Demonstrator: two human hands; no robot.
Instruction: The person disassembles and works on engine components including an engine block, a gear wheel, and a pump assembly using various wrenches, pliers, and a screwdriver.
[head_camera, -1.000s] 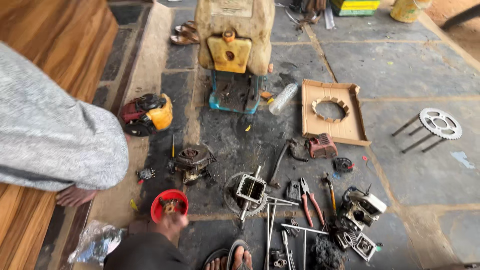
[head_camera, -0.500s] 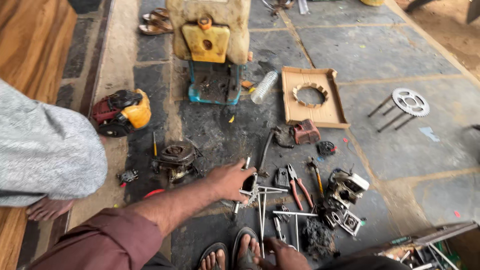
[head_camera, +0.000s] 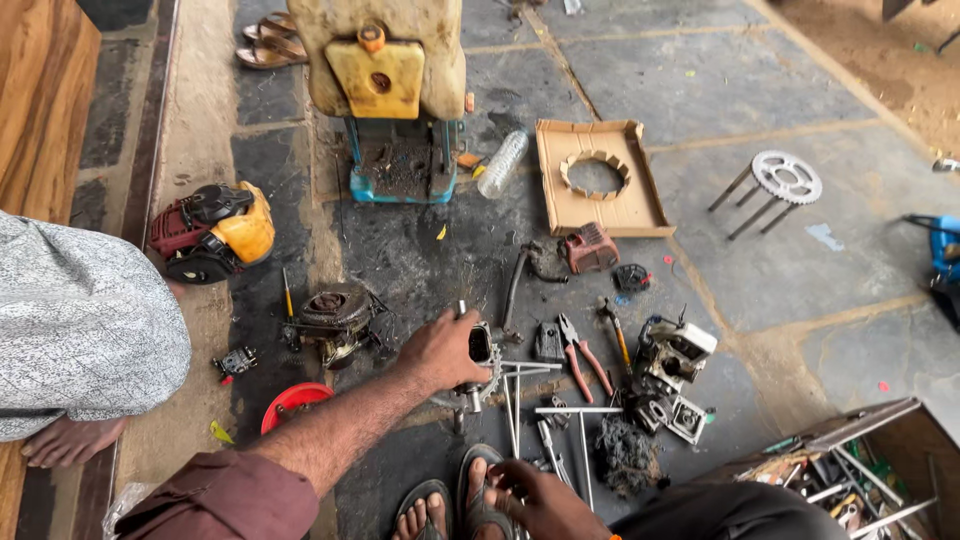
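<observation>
Left hand (head_camera: 440, 352) closed round an engine part (head_camera: 478, 362) with a toothed wheel, on the oily floor (head_camera: 420, 250) just left of the T-wrenches (head_camera: 520, 385). Right hand (head_camera: 535, 498) low by the sandalled feet (head_camera: 450, 505), grip impossible to tell. Pliers (head_camera: 580, 350) near the part.

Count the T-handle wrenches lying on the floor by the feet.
2, perhaps more hidden: one T-handle wrench beside the left hand, another T-handle wrench just right, by the black rag.
</observation>
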